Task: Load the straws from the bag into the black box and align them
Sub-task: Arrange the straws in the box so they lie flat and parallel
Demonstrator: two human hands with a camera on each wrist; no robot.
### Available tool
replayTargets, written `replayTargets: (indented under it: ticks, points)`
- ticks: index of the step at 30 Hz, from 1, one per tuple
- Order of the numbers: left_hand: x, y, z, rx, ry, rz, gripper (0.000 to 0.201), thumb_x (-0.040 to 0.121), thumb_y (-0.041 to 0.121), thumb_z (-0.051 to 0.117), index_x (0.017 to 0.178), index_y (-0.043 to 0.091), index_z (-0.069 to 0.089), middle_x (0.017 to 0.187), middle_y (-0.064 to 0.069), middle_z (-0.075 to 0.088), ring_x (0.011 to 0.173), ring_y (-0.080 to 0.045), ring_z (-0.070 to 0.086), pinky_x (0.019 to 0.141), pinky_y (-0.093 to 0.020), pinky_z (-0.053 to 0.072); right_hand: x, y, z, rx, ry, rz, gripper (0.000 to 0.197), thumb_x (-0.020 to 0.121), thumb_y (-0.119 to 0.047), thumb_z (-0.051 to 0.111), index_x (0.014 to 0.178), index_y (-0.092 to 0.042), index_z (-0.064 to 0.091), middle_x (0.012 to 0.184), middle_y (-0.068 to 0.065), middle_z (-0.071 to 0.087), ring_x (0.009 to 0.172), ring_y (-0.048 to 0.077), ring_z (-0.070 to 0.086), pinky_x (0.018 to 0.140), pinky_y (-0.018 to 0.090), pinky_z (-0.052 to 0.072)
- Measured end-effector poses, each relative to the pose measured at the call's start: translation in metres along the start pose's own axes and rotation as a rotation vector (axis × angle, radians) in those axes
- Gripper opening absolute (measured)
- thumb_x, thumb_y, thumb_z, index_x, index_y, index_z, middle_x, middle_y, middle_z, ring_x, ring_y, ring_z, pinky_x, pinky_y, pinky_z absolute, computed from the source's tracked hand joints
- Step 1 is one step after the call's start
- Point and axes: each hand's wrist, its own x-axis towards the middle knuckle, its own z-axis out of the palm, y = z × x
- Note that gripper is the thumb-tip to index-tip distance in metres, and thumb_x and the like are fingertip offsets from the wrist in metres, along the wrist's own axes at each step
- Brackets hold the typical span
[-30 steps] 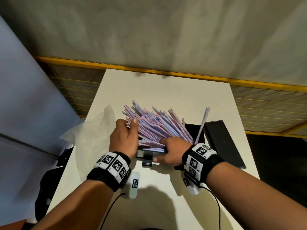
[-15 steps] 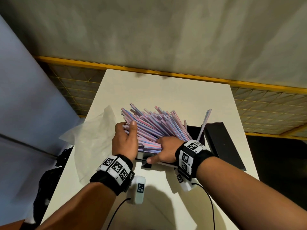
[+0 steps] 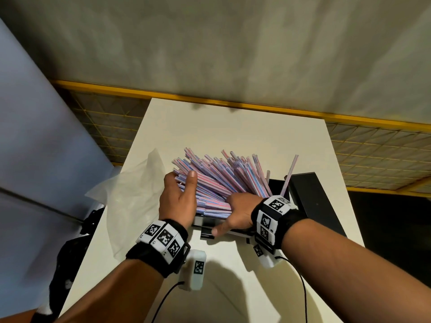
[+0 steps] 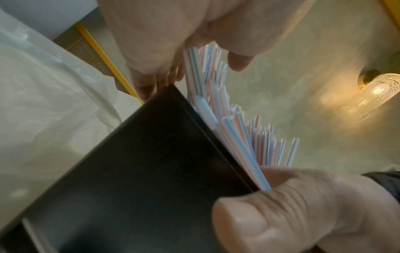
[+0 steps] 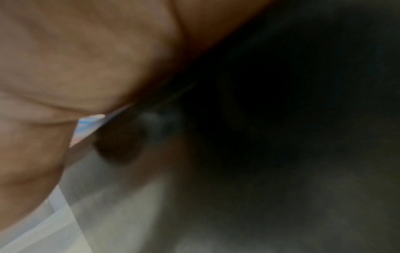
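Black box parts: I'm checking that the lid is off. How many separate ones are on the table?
2. The black box holding the straws; a flat black panel lying just right of it. More could hide under the straws.

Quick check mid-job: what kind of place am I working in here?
Probably an indoor data-recording station: a plain white table, yellow-framed mesh fencing round it, bare wall behind.
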Motion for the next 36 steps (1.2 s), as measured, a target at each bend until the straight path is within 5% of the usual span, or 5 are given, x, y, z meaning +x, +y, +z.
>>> replayTargets:
  ticks: [6,15,23,32,36]
  points:
    - [-0.007,-0.004,0.005,0.194,-0.157,-0.040,0.059,0.092,0.068,0.038,0.093,0.010,0.048,0.090,-0.003,0.055,0.095,-0.030,0.056,0.079,-0.035,0.040,-0.001,-0.001,0.004,-0.074,0.003,-0.015,0.096,0.063,-0.088,0.059,0.118,-0.009,0.059,0.113,0.009,0.064,0.102,0.027,0.061,0.088,0.039,0.053]
    - [0.000,-0.009,0.009,0.210,-0.290,-0.040,0.079,0.084,0.080,0.036,0.112,0.009,0.056,0.113,-0.002,0.054,0.106,-0.022,0.054,0.088,-0.035,0.041,0.001,0.009,0.015,-0.090,0.222,-0.089,0.091,0.051,-0.102,0.044,0.083,-0.018,0.056,0.075,0.002,0.060,0.068,0.020,0.059,0.066,0.037,0.055]
    - [-0.003,0.000,-0.011,0.688,-0.274,0.227,0.067,0.090,0.073,0.031,0.063,0.012,0.042,0.069,-0.006,0.046,0.078,-0.032,0.055,0.065,-0.033,0.035,-0.028,0.022,0.009,0.131,0.507,-0.259,0.041,0.075,-0.055,0.074,0.091,-0.019,0.065,0.081,-0.004,0.066,0.077,0.019,0.062,0.071,0.030,0.051]
    - [-0.007,0.031,-0.027,0.965,-0.237,0.350,0.055,0.087,0.059,0.055,0.059,0.012,0.051,0.060,-0.005,0.052,0.065,-0.026,0.054,0.054,-0.030,0.039,-0.069,0.084,0.012,0.357,0.850,0.074,0.023,0.077,-0.028,0.075,0.069,-0.018,0.056,0.059,-0.006,0.059,0.059,0.007,0.056,0.054,0.018,0.038]
    - [-0.020,0.031,-0.010,0.719,-0.435,0.667,0.032,0.083,0.050,0.065,0.076,0.019,0.067,0.070,0.005,0.065,0.071,-0.014,0.060,0.065,-0.027,0.048,-0.068,0.104,0.004,0.524,0.870,0.293,0.041,0.081,-0.043,0.076,0.103,-0.015,0.058,0.084,-0.001,0.065,0.082,0.023,0.062,0.065,0.026,0.039]
